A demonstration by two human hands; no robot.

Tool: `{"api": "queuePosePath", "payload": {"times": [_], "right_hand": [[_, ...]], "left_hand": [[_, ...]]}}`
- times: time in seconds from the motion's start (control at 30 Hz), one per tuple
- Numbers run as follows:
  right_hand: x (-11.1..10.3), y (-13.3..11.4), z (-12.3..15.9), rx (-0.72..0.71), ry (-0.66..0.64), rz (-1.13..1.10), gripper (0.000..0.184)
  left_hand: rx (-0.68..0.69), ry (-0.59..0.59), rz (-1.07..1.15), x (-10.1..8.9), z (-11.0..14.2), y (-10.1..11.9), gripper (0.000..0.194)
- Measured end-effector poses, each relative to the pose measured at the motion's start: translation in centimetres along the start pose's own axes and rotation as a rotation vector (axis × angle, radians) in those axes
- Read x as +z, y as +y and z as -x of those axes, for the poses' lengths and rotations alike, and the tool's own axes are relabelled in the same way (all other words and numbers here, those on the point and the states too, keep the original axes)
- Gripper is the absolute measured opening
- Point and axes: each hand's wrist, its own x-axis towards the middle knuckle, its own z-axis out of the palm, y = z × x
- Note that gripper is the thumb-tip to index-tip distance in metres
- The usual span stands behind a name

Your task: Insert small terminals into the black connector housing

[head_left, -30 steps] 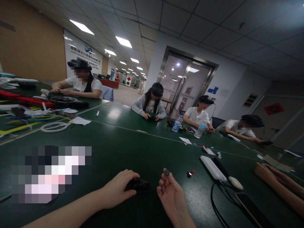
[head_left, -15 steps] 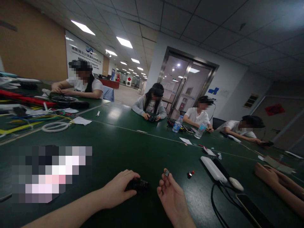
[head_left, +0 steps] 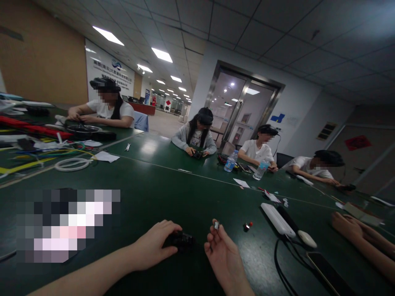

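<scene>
My left hand [head_left: 156, 244] rests on the green table, fingers curled round one end of a small black device [head_left: 185, 240]. Its exact kind is not clear, and part of it is hidden under the fingers. To the right of it, my right hand [head_left: 224, 253] is palm up, with a small shiny metal piece [head_left: 216, 225] pinched between thumb and index finger. The other fingers are curled. A second small metal piece [head_left: 246, 227] with an orange-red end lies on the table to the right of that hand.
A white power strip [head_left: 276, 220], black cables [head_left: 279, 263], a white mouse-shaped object [head_left: 307, 238] and a phone [head_left: 327, 271] lie to the right. Another person's hands [head_left: 348, 226] are beyond them. Bottles [head_left: 261, 169] and several people are across the table; coiled cable [head_left: 73, 165] lies left.
The small metal piece in my right fingers has tilted slightly and now catches more light. My left hand and the black device have stayed in place.
</scene>
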Motion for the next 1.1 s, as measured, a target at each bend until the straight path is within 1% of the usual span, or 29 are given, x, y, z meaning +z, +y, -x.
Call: {"api": "queuePosePath", "payload": {"times": [0.1,0.2,0.3,0.4,0.5,0.6,0.73,0.83,1.1], "right_hand": [[-0.1,0.1,0.0,-0.043,0.002,0.071,0.026],[-0.3,0.5,-0.1,-0.138,0.009,0.218,0.034],[-0.3,1.0,-0.2,-0.286,-0.010,0.505,0.031],[-0.1,1.4,0.1,-0.424,-0.095,0.829,0.026],[0.4,1.9,0.6,-0.517,-0.180,1.061,0.018],[0.6,2.3,0.9,-0.568,-0.243,1.185,0.019],[0.7,2.8,0.9,-0.574,-0.298,1.360,0.025],[0.7,2.9,0.8,-0.584,-0.319,1.402,0.026],[0.8,3.0,0.8,-0.561,-0.335,1.355,0.022]], "left_hand": [[0.001,-0.001,0.002,0.0,0.1,0.1,0.037],[-0.007,-0.010,-0.001,-0.2,0.1,0.4,0.037],[-0.002,-0.014,-0.004,-0.3,0.1,0.5,0.037],[0.010,-0.007,-0.003,-0.2,0.0,0.4,0.036],[0.024,0.002,-0.006,-0.1,0.0,0.2,0.036],[0.028,0.004,-0.005,0.0,0.0,0.1,0.036],[0.032,0.015,0.004,0.1,0.0,0.0,0.036],[0.026,0.004,0.003,0.0,0.0,0.0,0.036],[0.019,-0.011,-0.007,-0.2,0.0,0.1,0.035]]}}
